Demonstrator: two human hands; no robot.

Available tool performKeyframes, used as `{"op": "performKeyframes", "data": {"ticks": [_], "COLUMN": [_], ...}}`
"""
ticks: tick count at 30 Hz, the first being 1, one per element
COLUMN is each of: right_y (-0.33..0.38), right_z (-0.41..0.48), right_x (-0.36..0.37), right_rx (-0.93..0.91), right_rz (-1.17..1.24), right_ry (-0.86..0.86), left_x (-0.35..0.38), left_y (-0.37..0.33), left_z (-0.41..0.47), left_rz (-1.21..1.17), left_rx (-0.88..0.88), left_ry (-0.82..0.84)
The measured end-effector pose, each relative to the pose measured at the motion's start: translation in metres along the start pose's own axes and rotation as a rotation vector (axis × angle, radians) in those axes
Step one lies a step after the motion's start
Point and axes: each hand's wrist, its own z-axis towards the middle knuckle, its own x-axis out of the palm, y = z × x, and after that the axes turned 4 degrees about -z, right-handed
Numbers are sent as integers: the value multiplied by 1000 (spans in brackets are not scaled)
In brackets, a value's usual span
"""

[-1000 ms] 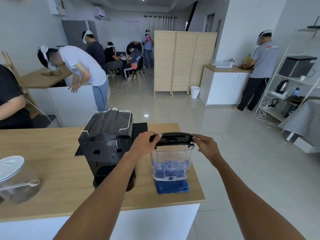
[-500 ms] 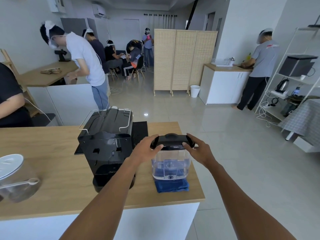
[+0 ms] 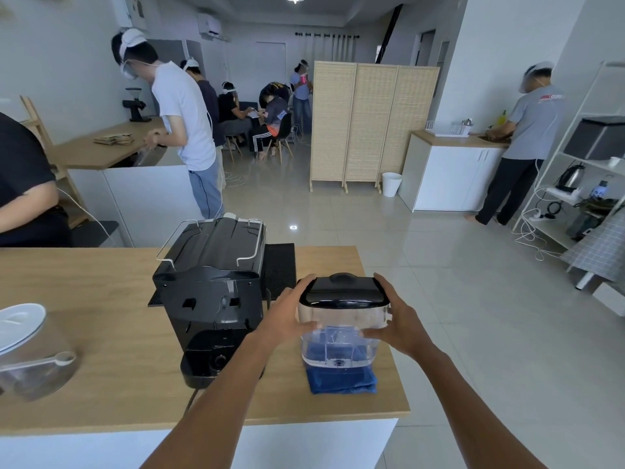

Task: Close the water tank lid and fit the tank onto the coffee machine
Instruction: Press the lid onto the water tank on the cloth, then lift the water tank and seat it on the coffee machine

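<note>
Clasping the water tank point(image 3: 341, 333) from both sides, the left hand point(image 3: 287, 319) and right hand point(image 3: 397, 324) each form a grip clenched on its clear walls, fingers reaching up to the black lid point(image 3: 345, 292), which looks shut. Two hands likely keep the water level. The tank sits on a blue cloth point(image 3: 341, 380) near the counter's point(image 3: 101, 333) right edge, just beside the coffee machine point(image 3: 213, 292), probably to catch drips. Fitting it is not yet done.
</note>
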Motion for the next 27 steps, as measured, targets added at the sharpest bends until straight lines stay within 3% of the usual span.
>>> {"op": "performKeyframes", "data": {"ticks": [7,14,27], "right_y": [-19,-20,41], "right_z": [8,10,-3], "right_x": [14,11,-21], "right_rx": [-22,-73,-208], "right_rz": [39,30,-41], "right_ry": [-74,-85,-130], "left_x": [18,19,-36], "left_y": [0,-5,-30], "left_z": [-2,-8,-33], "left_rz": [-59,-66,-150], "left_rx": [-3,11,136], "left_ry": [-125,-130,-151]}}
